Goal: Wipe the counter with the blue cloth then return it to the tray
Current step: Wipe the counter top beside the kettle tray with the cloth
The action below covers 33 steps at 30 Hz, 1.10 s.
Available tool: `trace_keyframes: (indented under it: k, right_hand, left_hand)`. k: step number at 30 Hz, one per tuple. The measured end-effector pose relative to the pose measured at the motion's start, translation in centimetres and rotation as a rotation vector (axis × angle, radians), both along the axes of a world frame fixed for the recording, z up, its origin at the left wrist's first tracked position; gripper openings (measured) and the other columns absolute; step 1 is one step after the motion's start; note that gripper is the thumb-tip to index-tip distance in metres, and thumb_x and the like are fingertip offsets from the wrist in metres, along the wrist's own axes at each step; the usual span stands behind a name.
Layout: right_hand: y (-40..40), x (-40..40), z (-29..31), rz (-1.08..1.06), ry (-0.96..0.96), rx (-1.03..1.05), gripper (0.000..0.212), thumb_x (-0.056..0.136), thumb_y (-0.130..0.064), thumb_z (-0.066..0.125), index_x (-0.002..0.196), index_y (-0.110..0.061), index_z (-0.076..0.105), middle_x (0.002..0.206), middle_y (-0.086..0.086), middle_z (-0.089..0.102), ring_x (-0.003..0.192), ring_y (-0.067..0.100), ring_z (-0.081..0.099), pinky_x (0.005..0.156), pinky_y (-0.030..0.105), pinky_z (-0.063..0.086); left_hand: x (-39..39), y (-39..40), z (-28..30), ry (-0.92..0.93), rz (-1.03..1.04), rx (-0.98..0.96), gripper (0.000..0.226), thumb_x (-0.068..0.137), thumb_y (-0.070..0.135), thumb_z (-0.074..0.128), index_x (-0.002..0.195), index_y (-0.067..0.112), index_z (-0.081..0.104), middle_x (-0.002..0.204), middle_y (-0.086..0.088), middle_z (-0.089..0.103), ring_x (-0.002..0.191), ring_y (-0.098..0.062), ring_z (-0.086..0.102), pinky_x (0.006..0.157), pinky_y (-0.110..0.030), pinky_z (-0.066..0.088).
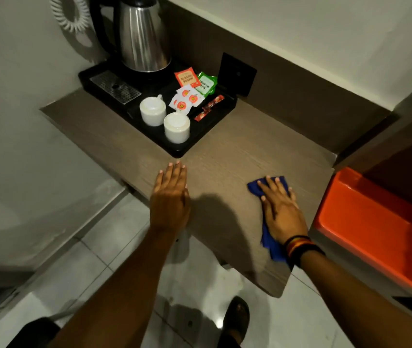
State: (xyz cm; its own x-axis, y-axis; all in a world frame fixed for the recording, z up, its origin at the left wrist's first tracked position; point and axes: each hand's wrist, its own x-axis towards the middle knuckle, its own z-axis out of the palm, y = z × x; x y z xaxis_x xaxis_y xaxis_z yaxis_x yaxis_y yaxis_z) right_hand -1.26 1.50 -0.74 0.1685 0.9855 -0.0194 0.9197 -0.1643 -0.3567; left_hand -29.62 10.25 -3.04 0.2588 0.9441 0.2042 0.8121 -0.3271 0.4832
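The right hand (281, 212) lay flat on the cloth (270, 241), fingers straight and slightly spread, pressing it to the counter (225, 159). Blue folds showed beyond the fingertips and under the wrist. The left hand (171, 197), fingers straight and close together, rested on the counter well to the left of the cloth, holding nothing. The tray (174, 150) stood just ahead of the left fingertips. The cloth looked soft, light and limp. It would likely bunch when pushed and be easiest to lift by pinching the loose fold near the wrist.

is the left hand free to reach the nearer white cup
Probably yes: the left hand lies open and empty just short of the tray, and nothing stands between it and the nearer cup.
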Motion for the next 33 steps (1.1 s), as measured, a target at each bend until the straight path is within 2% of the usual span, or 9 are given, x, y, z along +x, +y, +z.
trace_keyframes:
  k: [4, 7, 10, 14, 19, 25, 28, 30, 33]
  right_hand:
    - [7.4, -1.4, -0.3, -0.095, -0.031, 0.038, 0.048, 0.105, -0.032, 0.033, 0.153, -0.029, 0.035, 0.166, 0.000, 0.026, 0.155, 0.020, 0.016, 0.127, 0.048, 0.009]
    - [9.8, -5.9, -0.2, -0.002, -0.041, 0.026, 0.050, 0.105, -0.029, 0.035, 0.154, -0.027, 0.034, 0.166, 0.000, 0.024, 0.156, 0.021, 0.015, 0.127, 0.049, 0.008]
    - [5.8, -10.7, 0.0, 0.243, -0.047, 0.010, 0.051, 0.103, -0.023, 0.039, 0.153, -0.030, 0.035, 0.165, -0.002, 0.028, 0.155, 0.020, 0.016, 0.127, 0.050, 0.008]
    - [-2.6, -6.7, 0.5, 0.494, 0.038, -0.054, 0.048, 0.105, -0.037, 0.027, 0.154, -0.039, 0.030, 0.166, -0.014, 0.020, 0.156, 0.010, 0.005, 0.128, 0.043, 0.004]
    - [2.1, 0.3, 0.3, 0.268, 0.009, -0.040, 0.046, 0.107, -0.033, 0.034, 0.152, -0.038, 0.035, 0.165, -0.008, 0.025, 0.156, 0.014, 0.013, 0.126, 0.053, 0.011]
    - [9.7, -5.0, 0.0, 0.128, -0.038, 0.039, 0.049, 0.105, -0.030, 0.034, 0.154, -0.029, 0.034, 0.167, -0.001, 0.023, 0.156, 0.021, 0.014, 0.128, 0.047, 0.005]
    - [6.2, -8.7, 0.2, 0.248, -0.042, 0.056, 0.052, 0.103, -0.017, 0.039, 0.154, -0.025, 0.034, 0.166, 0.001, 0.024, 0.156, 0.020, 0.015, 0.128, 0.047, 0.004]
    - [2.2, -9.7, 0.6, 0.311, -0.015, 0.050, 0.058, 0.099, -0.006, 0.041, 0.154, -0.023, 0.035, 0.166, 0.002, 0.025, 0.156, 0.022, 0.015, 0.128, 0.048, 0.004]
    - [-3.4, -9.0, 0.5, 0.332, 0.088, 0.027, 0.056, 0.102, -0.008, 0.039, 0.156, -0.021, 0.030, 0.166, -0.001, 0.024, 0.156, 0.019, 0.012, 0.128, 0.044, 0.004]
  left_hand:
    - [0.7, 0.7, -0.6, 0.055, 0.036, 0.002, 0.054, 0.101, 0.020, 0.042, 0.154, 0.011, 0.039, 0.165, -0.013, 0.036, 0.154, -0.028, 0.031, 0.127, -0.052, 0.026]
    - [0.5, 0.7, -0.5, 0.080, 0.032, 0.001, 0.056, 0.101, 0.023, 0.042, 0.155, 0.013, 0.037, 0.166, -0.012, 0.034, 0.155, -0.027, 0.030, 0.128, -0.051, 0.024]
    - [0.6, 0.2, 0.3, 0.073, 0.029, -0.006, 0.058, 0.101, 0.020, 0.044, 0.157, 0.013, 0.034, 0.168, -0.011, 0.031, 0.157, -0.025, 0.026, 0.128, -0.050, 0.023]
    - [0.4, -0.4, 0.7, 0.037, 0.021, 0.031, 0.054, 0.102, 0.014, 0.046, 0.155, 0.011, 0.037, 0.166, -0.011, 0.035, 0.155, -0.025, 0.029, 0.128, -0.049, 0.025]
    - [0.6, 0.2, -0.3, 0.003, 0.028, 0.008, 0.052, 0.103, 0.019, 0.042, 0.154, 0.011, 0.040, 0.165, -0.012, 0.036, 0.155, -0.027, 0.030, 0.128, -0.050, 0.023]
    - [0.6, 0.4, -1.2, 0.018, 0.041, 0.055, 0.054, 0.102, 0.022, 0.039, 0.155, 0.013, 0.039, 0.165, -0.010, 0.037, 0.155, -0.026, 0.031, 0.128, -0.049, 0.024]
    - [0.8, 0.0, -0.6, 0.044, 0.034, 0.079, 0.051, 0.105, 0.015, 0.043, 0.156, 0.010, 0.039, 0.165, -0.012, 0.037, 0.156, -0.025, 0.029, 0.128, -0.049, 0.024]
    - [0.9, 0.0, 0.6, 0.054, 0.023, -0.004, 0.053, 0.106, 0.016, 0.042, 0.158, 0.012, 0.034, 0.168, -0.011, 0.030, 0.159, -0.024, 0.020, 0.130, -0.046, 0.015]
    - [0.7, -0.8, 2.5, 0.005, -0.012, -0.170, 0.053, 0.109, 0.023, 0.035, 0.161, 0.018, 0.026, 0.173, -0.006, 0.014, 0.161, -0.021, -0.001, 0.131, -0.042, 0.000]
